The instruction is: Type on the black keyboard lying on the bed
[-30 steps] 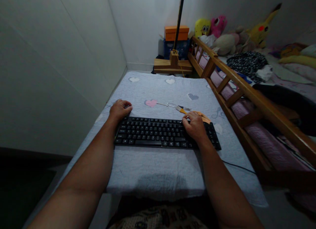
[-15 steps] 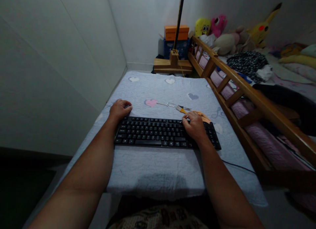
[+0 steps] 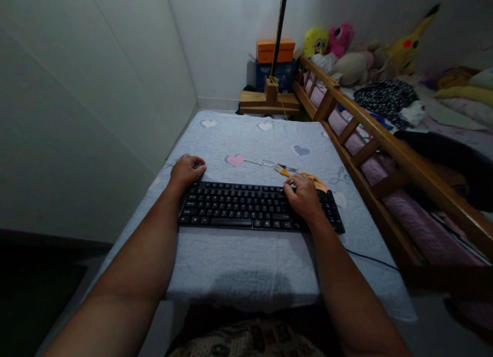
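Observation:
A black keyboard [image 3: 234, 205] lies flat on the cloth-covered table, its keys facing up. My left hand [image 3: 187, 170] rests just beyond its far left corner, fingers loosely bent, with a dark gap between thumb and fingertips. Across the keyboard's right part lies my right hand [image 3: 302, 193], which hides some of the keys; thumb and forefinger are slightly apart near the far edge. Beyond that hand are a small brush [image 3: 283, 170] with a yellow-orange handle, a thin wire tool [image 3: 268, 163] and a folded orange cloth [image 3: 318, 182], partly covered by my fingers.
The table wears a pale blue cover [image 3: 246, 259] with heart patterns. A black cable [image 3: 372, 258] runs off to the right. A wooden bed rail [image 3: 385, 141] borders the right side, a white panel [image 3: 96, 105] the left. Behind stands a wooden base [image 3: 269, 102] with a pole.

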### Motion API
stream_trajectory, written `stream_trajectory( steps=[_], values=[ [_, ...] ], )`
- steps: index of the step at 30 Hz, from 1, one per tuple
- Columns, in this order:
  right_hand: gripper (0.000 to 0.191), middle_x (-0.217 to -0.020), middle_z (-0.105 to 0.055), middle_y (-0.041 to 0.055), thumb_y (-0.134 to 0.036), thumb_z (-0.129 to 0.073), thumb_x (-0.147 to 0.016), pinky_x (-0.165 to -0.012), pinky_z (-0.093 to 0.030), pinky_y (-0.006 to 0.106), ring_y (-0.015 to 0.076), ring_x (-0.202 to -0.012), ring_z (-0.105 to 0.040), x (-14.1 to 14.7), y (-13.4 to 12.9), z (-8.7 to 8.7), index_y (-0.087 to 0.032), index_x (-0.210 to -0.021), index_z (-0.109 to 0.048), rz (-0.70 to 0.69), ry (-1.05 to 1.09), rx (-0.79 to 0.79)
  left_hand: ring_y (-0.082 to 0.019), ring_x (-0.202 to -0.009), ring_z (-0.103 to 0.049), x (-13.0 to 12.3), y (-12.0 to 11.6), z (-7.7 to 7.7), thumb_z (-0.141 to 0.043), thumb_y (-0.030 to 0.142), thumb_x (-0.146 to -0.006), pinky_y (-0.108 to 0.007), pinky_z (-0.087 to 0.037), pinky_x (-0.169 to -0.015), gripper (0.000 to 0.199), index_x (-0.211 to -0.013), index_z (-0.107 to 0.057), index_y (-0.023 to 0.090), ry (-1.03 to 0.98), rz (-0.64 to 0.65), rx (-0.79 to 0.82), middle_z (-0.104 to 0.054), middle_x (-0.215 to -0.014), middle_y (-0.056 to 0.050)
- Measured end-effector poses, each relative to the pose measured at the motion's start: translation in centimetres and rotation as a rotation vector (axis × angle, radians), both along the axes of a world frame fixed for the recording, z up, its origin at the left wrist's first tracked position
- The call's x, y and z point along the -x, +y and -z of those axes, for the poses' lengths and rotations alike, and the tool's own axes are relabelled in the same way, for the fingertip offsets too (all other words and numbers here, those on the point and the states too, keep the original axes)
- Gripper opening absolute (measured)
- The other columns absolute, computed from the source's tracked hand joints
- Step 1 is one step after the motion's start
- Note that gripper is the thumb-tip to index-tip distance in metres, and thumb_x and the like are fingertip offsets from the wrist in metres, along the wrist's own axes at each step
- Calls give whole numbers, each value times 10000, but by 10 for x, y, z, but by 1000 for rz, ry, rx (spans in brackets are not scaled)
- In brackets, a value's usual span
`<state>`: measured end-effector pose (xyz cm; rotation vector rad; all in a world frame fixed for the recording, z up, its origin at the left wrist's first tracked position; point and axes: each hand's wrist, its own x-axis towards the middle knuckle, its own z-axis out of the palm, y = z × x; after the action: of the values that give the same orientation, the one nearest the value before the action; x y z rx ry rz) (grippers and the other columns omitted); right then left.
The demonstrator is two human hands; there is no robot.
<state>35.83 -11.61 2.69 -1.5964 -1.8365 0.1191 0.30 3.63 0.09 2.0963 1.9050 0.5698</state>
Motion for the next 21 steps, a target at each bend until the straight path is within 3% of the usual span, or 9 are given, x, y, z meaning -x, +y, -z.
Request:
stream_trajectory(
  steps=[21],
  values=[
    [166,-799,-652,66,-175,-519,-842,-821,-447,396,247,-833,-594,0,-1,-1,-231,-693,-568,-11,21,-2,-220,-890,-625,2,3,4,-628,360,-773,-357,-515,-891,334,-1030,-771,201,-4,4,-8,-656,-1041,-84]
  ],
)
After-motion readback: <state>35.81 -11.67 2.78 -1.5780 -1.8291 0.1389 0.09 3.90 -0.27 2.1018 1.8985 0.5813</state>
